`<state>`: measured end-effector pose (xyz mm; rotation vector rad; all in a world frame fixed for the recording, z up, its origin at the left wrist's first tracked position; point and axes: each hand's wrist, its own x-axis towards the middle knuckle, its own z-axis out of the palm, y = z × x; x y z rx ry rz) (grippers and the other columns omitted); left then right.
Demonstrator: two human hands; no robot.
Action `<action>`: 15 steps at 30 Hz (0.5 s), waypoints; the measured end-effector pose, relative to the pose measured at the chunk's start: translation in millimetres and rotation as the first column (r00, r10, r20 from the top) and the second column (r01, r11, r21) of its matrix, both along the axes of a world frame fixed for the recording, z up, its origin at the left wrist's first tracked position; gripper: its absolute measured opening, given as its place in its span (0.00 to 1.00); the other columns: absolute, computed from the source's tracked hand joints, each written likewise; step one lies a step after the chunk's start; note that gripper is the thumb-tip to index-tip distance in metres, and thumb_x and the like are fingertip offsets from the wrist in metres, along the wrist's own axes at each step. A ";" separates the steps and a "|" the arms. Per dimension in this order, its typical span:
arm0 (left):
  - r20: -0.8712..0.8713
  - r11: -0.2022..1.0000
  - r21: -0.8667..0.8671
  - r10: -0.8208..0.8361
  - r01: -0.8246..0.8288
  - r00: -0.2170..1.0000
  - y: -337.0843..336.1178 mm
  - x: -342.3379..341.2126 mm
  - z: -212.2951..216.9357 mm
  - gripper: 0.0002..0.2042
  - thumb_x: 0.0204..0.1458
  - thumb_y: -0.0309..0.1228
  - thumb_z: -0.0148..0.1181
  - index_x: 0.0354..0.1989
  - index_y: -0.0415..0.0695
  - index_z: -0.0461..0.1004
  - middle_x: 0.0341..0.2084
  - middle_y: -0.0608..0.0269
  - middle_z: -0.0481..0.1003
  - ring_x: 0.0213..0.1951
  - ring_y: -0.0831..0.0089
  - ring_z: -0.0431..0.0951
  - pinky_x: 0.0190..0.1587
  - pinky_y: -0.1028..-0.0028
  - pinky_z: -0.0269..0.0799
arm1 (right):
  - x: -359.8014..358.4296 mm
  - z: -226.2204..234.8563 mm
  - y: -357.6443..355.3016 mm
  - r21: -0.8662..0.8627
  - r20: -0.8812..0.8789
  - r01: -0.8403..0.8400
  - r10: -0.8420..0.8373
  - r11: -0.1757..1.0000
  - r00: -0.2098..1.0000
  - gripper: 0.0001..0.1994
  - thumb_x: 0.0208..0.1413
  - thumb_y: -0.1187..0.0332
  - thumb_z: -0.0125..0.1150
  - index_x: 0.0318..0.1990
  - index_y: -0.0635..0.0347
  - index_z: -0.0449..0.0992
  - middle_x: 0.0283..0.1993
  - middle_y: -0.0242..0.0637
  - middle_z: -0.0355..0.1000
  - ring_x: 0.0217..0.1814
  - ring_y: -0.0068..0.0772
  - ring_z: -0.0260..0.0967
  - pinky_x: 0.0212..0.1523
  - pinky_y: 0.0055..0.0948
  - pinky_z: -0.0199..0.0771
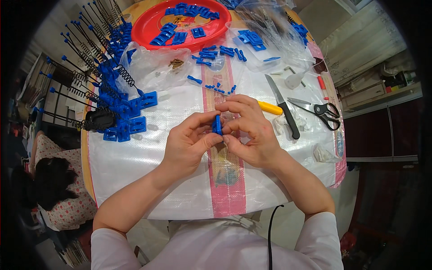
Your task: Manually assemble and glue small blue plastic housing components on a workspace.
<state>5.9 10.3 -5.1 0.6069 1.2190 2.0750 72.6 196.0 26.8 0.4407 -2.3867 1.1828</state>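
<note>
Both hands, left hand (186, 141) and right hand (249, 130), pinching small blue clip (217, 124); finger slip, guessing it pops off onto desk (135, 157).

Table layout: tray (148, 27) at far centre; assembled parts (118, 108) left; knife (282, 105) and scissors (320, 111) right; hands (225, 135) at centre front

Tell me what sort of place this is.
Probably a home table used for piecework assembly: both hands pinch a blue plastic part, a red tray holds more, and kitchen scissors lie nearby.
</note>
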 end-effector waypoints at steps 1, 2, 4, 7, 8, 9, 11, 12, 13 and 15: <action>-0.003 1.000 0.001 -0.006 0.006 1.000 -0.3 -0.1 -1.1 0.23 0.57 0.21 0.61 0.61 0.33 0.65 0.51 0.54 0.74 0.54 0.68 0.75 0.57 0.70 0.74 | 0.6 0.5 -0.7 -0.013 0.014 0.000 0.000 1.000 1.000 0.08 0.41 0.77 0.67 0.30 0.62 0.76 0.55 0.42 0.73 0.64 0.50 0.62 0.60 0.43 0.67; -0.001 1.000 -0.003 -0.006 0.006 1.000 -0.2 0.2 -1.1 0.23 0.57 0.21 0.61 0.61 0.33 0.66 0.51 0.55 0.74 0.53 0.68 0.75 0.57 0.70 0.74 | 1.0 0.8 -1.0 -0.025 0.027 0.001 -0.001 1.000 1.000 0.08 0.41 0.77 0.67 0.30 0.61 0.76 0.55 0.42 0.73 0.64 0.50 0.62 0.60 0.43 0.67; 0.003 1.000 -0.009 -0.005 0.005 1.000 -0.1 0.7 -1.1 0.22 0.57 0.21 0.61 0.60 0.33 0.66 0.51 0.55 0.74 0.53 0.69 0.75 0.57 0.70 0.74 | -0.4 -1.9 0.7 0.000 0.003 0.000 0.000 1.000 1.000 0.07 0.40 0.77 0.67 0.30 0.61 0.76 0.55 0.42 0.73 0.64 0.50 0.62 0.59 0.43 0.68; -0.020 1.000 -0.010 -0.008 0.008 1.000 0.7 -0.2 -1.6 0.22 0.57 0.22 0.61 0.60 0.33 0.66 0.50 0.55 0.74 0.53 0.69 0.75 0.57 0.70 0.74 | -0.8 -2.3 2.8 0.017 -0.010 -0.002 0.003 1.000 1.000 0.07 0.40 0.77 0.67 0.29 0.61 0.76 0.55 0.42 0.73 0.65 0.50 0.62 0.59 0.43 0.68; -0.021 1.000 -0.026 -0.005 0.004 1.000 0.6 -0.2 -1.1 0.22 0.57 0.20 0.60 0.60 0.33 0.66 0.50 0.56 0.73 0.52 0.68 0.76 0.57 0.70 0.74 | -0.8 -2.5 2.8 0.019 -0.010 -0.005 0.005 1.000 1.000 0.07 0.40 0.77 0.67 0.29 0.61 0.76 0.55 0.41 0.73 0.65 0.49 0.62 0.58 0.43 0.68; -0.021 0.999 -0.042 -0.001 0.000 1.000 0.6 0.0 0.1 0.21 0.57 0.18 0.59 0.60 0.33 0.67 0.49 0.56 0.72 0.52 0.68 0.76 0.56 0.69 0.74 | -0.9 -2.8 2.5 0.010 -0.008 -0.007 0.007 1.000 1.000 0.07 0.40 0.77 0.67 0.29 0.61 0.76 0.55 0.42 0.73 0.64 0.49 0.62 0.59 0.43 0.68; -0.023 0.998 -0.058 0.001 -0.002 1.000 0.5 0.1 1.7 0.21 0.56 0.16 0.57 0.59 0.32 0.67 0.49 0.57 0.71 0.51 0.67 0.76 0.56 0.69 0.75 | -1.2 -3.5 2.0 -0.006 -0.003 -0.010 0.010 1.000 1.000 0.08 0.40 0.78 0.67 0.29 0.61 0.76 0.55 0.42 0.74 0.64 0.49 0.63 0.59 0.43 0.68; -0.025 0.998 -0.058 -0.001 -0.001 1.000 0.6 0.2 2.1 0.21 0.57 0.16 0.57 0.59 0.32 0.67 0.49 0.57 0.71 0.51 0.67 0.76 0.56 0.69 0.75 | -1.2 -3.2 1.7 -0.014 0.004 -0.012 0.012 1.000 1.000 0.08 0.39 0.78 0.67 0.29 0.61 0.75 0.55 0.42 0.74 0.65 0.49 0.63 0.59 0.43 0.68; -0.027 0.998 -0.059 -0.002 0.001 1.000 0.8 0.2 2.4 0.20 0.57 0.16 0.57 0.59 0.32 0.67 0.49 0.56 0.71 0.51 0.67 0.76 0.55 0.69 0.75 | -1.1 -2.6 1.2 -0.022 0.011 -0.014 0.014 1.000 1.000 0.08 0.39 0.78 0.67 0.29 0.61 0.75 0.55 0.42 0.74 0.65 0.49 0.63 0.59 0.43 0.67; -0.018 0.998 -0.064 -0.003 0.002 1.000 1.0 0.7 2.9 0.20 0.57 0.16 0.57 0.59 0.32 0.67 0.49 0.56 0.71 0.51 0.66 0.77 0.55 0.69 0.76 | -0.8 -2.6 0.6 -0.031 0.019 -0.013 0.014 0.999 1.000 0.08 0.39 0.78 0.67 0.29 0.61 0.75 0.55 0.42 0.74 0.65 0.49 0.63 0.60 0.43 0.67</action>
